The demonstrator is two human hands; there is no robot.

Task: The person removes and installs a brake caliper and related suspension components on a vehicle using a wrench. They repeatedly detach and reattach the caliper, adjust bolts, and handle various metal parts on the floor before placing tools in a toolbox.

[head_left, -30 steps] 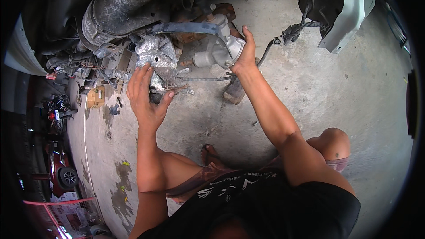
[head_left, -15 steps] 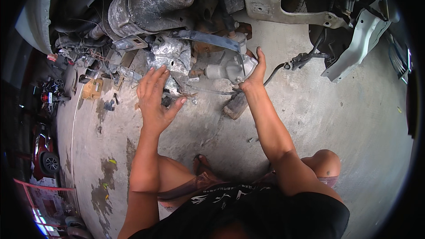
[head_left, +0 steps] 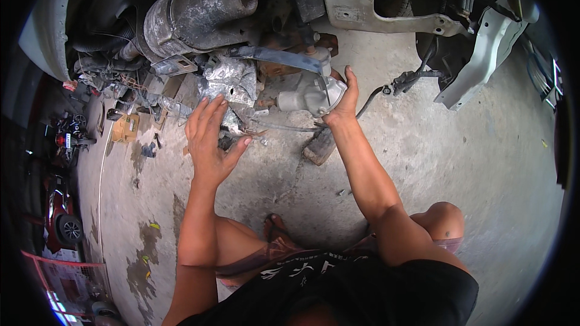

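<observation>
My right hand [head_left: 344,106] is wrapped around the right end of the silver metal housing [head_left: 310,95]. It held that same end one second ago. Some fingers are hidden, so I cannot tell where they all go.

My left hand [head_left: 208,140] is left of the housing and a little lower. Its thumb is wide apart from the fingers, as before. The fingertips are by the shiny foil sheet [head_left: 227,82], which is just left of the housing. I cannot tell if they touch it.

The housing, the foil and the black plug [head_left: 386,90], right of the housing, all show lower in my view than one second ago, and a bit more to the right. Since half a second ago they have slid only a tiny bit left.

A dark gray strap [head_left: 275,56] comes from the upper left of the housing to its top. Below the housing, the worn block [head_left: 319,147] lies on the floor [head_left: 435,163]. The big gray cone-shaped part [head_left: 202,17] is above and left of the housing.
</observation>
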